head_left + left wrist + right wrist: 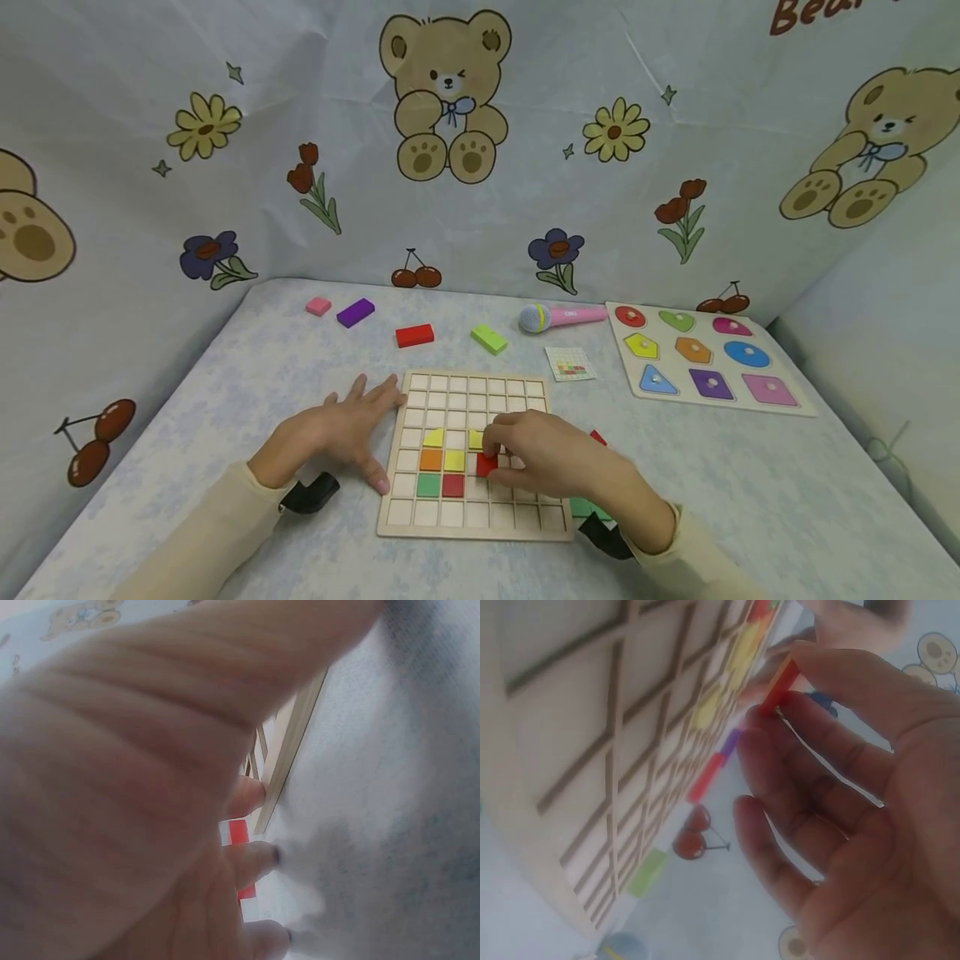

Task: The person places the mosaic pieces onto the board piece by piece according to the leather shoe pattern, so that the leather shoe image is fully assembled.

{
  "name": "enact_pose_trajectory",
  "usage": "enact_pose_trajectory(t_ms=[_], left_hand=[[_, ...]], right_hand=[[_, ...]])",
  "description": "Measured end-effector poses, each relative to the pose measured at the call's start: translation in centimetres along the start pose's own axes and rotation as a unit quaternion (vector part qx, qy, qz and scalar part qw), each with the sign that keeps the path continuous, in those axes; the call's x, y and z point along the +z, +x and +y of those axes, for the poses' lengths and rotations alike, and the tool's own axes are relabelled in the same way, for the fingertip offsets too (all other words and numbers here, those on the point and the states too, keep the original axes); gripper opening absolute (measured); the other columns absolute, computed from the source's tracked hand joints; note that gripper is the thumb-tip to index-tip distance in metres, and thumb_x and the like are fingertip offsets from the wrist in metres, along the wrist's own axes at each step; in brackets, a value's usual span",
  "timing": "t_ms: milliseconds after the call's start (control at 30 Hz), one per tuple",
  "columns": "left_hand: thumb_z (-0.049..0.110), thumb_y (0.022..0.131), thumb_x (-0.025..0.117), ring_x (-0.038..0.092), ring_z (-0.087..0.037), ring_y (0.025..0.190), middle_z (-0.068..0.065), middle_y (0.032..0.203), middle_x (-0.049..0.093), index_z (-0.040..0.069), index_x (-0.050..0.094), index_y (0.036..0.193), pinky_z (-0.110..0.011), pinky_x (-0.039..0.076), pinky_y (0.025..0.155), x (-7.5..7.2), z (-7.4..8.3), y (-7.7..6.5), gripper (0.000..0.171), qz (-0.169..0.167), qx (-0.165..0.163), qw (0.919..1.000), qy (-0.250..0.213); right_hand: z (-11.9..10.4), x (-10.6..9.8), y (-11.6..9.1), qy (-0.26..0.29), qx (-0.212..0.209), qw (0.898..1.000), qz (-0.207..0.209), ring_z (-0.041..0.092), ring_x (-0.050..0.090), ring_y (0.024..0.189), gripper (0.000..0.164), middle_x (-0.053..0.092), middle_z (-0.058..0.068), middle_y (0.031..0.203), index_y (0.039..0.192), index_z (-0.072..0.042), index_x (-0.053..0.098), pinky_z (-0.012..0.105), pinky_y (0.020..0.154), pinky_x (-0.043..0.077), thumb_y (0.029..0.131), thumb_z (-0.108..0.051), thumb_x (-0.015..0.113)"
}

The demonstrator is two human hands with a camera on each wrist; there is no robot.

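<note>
A wooden grid board [459,531] lies on the table. My right hand [542,450] is over its middle, pinching a red square tile [486,465] between thumb and fingertips; the right wrist view shows this red tile [781,681] edge-on. Fingers spread, my left hand [348,429] steadies the board's left edge, with thumb and fingertips at the frame. Seated in the grid are a yellow tile [454,461], an orange tile [431,459], a green tile [428,485], a dark red tile [453,485] and two yellow pieces in the row above, one partly hidden by my right hand.
Behind the board lie a pink block [318,307], a purple block [356,312], a red block [415,336] and a lime block [489,338]. Rightward are a pattern card [570,364], a toy microphone [573,316] and a shape puzzle [652,400]. Green pieces [588,508] show under my right forearm.
</note>
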State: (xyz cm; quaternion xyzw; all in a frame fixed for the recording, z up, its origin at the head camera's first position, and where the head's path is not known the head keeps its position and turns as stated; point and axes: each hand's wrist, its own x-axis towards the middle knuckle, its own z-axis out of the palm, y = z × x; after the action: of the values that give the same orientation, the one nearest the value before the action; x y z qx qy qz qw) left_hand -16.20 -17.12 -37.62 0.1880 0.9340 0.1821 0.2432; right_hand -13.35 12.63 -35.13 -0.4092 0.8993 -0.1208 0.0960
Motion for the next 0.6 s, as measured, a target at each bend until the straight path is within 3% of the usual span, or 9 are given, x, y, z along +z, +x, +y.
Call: enact_pose_trajectory(t_ms=[300,600], left_hand=[[0.051,0.053,0.096,-0.002,-0.055,0.150,-0.018,0.168,0.007,0.015,0.031,0.153,-0.081,0.007,0.108,0.0,-0.1,0.1,0.124,0.000,0.003,1.0000,0.001],[0.053,0.053,0.095,-0.002,-0.055,0.150,-0.018,0.168,0.006,0.015,0.030,0.153,-0.082,0.007,0.107,0.0,-0.3,0.1,0.125,0.000,0.010,1.0000,0.002]], right_hand=[[-0.7,1.1,0.7,0.002,0.001,0.999,-0.033,0.002,0.052,0.075,0.012,0.064,-0.014,0.093,0.098,-0.022,0.068,0.019,0.072,0.046,0.090,-0.030,0.074],[-0.9,1.8,0.8,-0.024,-0.014,0.999,-0.032,0.000,0.049,0.071,0.015,0.063,-0.014,0.092,0.099,-0.022,0.068,0.018,0.072,0.047,0.090,-0.031,0.075]])
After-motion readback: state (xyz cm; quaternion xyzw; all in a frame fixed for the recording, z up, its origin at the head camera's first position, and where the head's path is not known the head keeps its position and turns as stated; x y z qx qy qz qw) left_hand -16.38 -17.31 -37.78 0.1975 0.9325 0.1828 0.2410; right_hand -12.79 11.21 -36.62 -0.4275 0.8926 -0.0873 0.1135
